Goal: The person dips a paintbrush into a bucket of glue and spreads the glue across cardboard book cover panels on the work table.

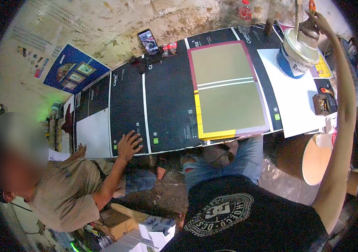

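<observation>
olive panels [226, 106] edged maroon and yellow, blue-and-white bucket [291, 63]

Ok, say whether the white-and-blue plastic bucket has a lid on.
No, the bucket is open, and the right hand holds a wide orange-handled brush at its mouth.

Dim rm, grainy, fisheye edges w/ dark vignette, green glow L.

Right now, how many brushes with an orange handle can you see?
2. The raised brush is in the right hand, at the bucket's mouth; the lying brush is near the right edge of the white sheet. Others may be hidden.
</observation>
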`<state>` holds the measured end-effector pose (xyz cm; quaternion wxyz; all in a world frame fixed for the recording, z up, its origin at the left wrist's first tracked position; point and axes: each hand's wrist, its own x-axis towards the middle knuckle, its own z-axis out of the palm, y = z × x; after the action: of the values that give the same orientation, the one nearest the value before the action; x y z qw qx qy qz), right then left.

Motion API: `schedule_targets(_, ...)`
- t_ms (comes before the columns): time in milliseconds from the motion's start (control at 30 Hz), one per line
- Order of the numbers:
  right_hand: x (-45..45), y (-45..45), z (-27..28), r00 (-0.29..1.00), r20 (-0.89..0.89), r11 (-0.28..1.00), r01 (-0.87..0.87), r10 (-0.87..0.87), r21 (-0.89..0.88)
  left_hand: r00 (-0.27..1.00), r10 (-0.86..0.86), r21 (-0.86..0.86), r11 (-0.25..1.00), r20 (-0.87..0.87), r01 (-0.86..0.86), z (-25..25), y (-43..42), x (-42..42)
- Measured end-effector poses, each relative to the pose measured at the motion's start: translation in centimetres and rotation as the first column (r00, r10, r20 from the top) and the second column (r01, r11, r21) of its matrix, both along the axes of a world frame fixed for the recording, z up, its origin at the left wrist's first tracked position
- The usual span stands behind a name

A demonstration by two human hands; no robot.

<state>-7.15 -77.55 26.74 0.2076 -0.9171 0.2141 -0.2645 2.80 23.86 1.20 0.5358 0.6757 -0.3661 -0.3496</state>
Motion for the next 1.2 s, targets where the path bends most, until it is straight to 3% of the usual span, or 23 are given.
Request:
schedule_targets(33, -0.5, -0.3, -0.2, 0.996, -0.087, 1.0, 0.009, -0.007, 0.021, 0.883, -0.097, 0.24, 0.971, 0.459, -0.018, 0.5, -0.5, -0.2)
schedule_targets(100, -2.7, 5.0, 1.0, 0.964, -0.265, 0.998, 0.035, -0.019, 0.058, 0.763, -0.133, 0.294, 0.953, 0.632, -0.077, 0.3, -1.0, -0.6)
schedule_targets(133, -0.7, -1.8, -1.5, 0.931, -0.356, 0.982, -0.015, 0.083, 0.191, 0.873, -0.029, 0.243, 0.964, 0.487, -0.104, 0.7, -0.6, -1.1)
schedule_targets(167, -1.6, 0.6, -2.0, 0.951, -0.152, 0.923, -0.209, 0.269, 0.323, 0.976, 0.117, 0.141, 0.98, 0.183, -0.144, 0.7, -0.2, -1.2)
schedule_targets(233, -3.1, 6.0, 0.9, 0.978, -0.177, 0.977, -0.075, 0.112, 0.201, 0.83, 0.252, -0.056, 0.945, -0.497, -0.321, 0.6, -0.2, -1.3)
schedule_targets(267, -3.4, 7.8, 2.6, 0.973, -0.23, 0.986, 0.029, 0.009, 0.163, 0.736, 0.221, -0.099, 0.926, -0.64, -0.364, 0.6, 0.0, -1.2)
schedule_targets(333, -3.7, 7.1, 3.7, 0.958, -0.273, 0.986, 0.12, -0.084, 0.117, 0.773, 0.175, -0.136, 0.938, -0.609, -0.319, -0.1, 0.8, -0.3)
schedule_targets(400, -2.7, 5.6, 3.3, 0.972, -0.197, 0.986, 0.148, -0.131, 0.074, 0.971, 0.18, 0.193, 0.958, 0.16, -0.21, 0.4, 0.0, -1.1)
schedule_targets(433, -2.5, 5.3, 2.6, 0.978, -0.115, 0.982, 0.181, -0.175, 0.045, 0.847, 0.045, 0.347, 0.9, 0.529, -0.264, 0.6, -0.4, -1.5)
schedule_targets(500, -2.3, 4.7, 0.6, 0.992, -0.06, 0.993, 0.108, -0.11, -0.042, 0.961, 0.268, 0.126, 0.953, 0.066, -0.275, -0.5, 0.3, -0.6)
schedule_targets(567, -1.9, 3.5, -1.8, 0.998, -0.062, 0.99, 0.017, -0.026, -0.14, 0.739, 0.382, 0.012, 0.892, -0.554, -0.452, -0.3, 0.5, -0.6)
schedule_targets(600, -2.1, 3.7, -3.1, 0.998, -0.04, 0.984, 0.035, -0.043, -0.177, 0.854, 0.343, 0.033, 0.933, -0.392, -0.359, -0.4, 0.4, -0.6)
schedule_targets(633, -2.5, 4.4, -2.9, 0.974, -0.221, 0.998, 0.058, -0.054, 0.013, 0.85, 0.286, -0.016, 0.945, -0.442, -0.326, -0.4, 0.3, -0.6)
schedule_targets(700, -3.4, 5.5, -3.0, 0.958, -0.287, 0.999, 0.011, -0.02, -0.034, 0.835, 0.163, -0.119, 0.958, -0.526, -0.262, -0.5, 0.3, -0.2)
schedule_targets(800, -4.1, 4.7, -1.5, 0.996, -0.074, 0.999, 0.041, -0.043, -0.027, 0.821, 0.176, -0.105, 0.956, -0.543, -0.274, -0.7, 0.6, 0.1)
schedule_targets(833, -4.3, 4.2, -1.3, 0.998, 0.044, 0.997, 0.053, -0.051, -0.047, 0.976, 0.166, 0.006, 0.986, -0.142, -0.167, -0.8, 0.6, 0.1)
schedule_targets(867, -4.3, 4.2, -1.2, 0.996, 0.051, 0.995, 0.077, -0.074, -0.06, 0.958, 0.067, 0.15, 0.982, 0.277, -0.112, -0.7, 0.3, -0.3)
schedule_targets(900, -4.2, 4.3, -1.3, 0.994, 0.057, 0.993, 0.098, -0.094, -0.072, 0.773, -0.099, 0.299, 0.946, 0.627, -0.122, -0.2, -0.3, -0.6)
schedule_targets(967, -3.9, 4.4, -1.4, 0.987, 0.084, 0.984, 0.144, -0.136, -0.102, 0.983, 0.106, 0.116, 0.985, 0.151, -0.125, -0.7, 0.6, -0.4)
schedule_targets(1000, -3.7, 4.8, -2.4, 0.996, -0.003, 0.994, 0.089, -0.09, -0.064, 0.979, 0.161, 0.03, 0.987, -0.124, -0.159, -0.7, 0.8, -0.1)
schedule_targets(1100, -4.3, 6.3, -4.4, 0.966, -0.25, 0.997, 0.077, -0.071, 0.014, 0.833, 0.305, 0.013, 0.941, -0.461, -0.337, 0.1, 0.5, -0.3)
schedule_targets(1167, -3.4, 2.9, -5.8, 0.991, -0.1, 0.989, 0.071, -0.084, -0.132, 0.866, 0.26, -0.06, 0.948, -0.427, -0.314, 0.7, -0.5, -1.3)
schedule_targets(1200, -4.4, 5.4, -3.0, 0.998, -0.033, 0.999, 0.053, -0.053, 0.005, 0.88, 0.238, -0.085, 0.951, -0.411, -0.297, 0.9, -0.3, -1.6)
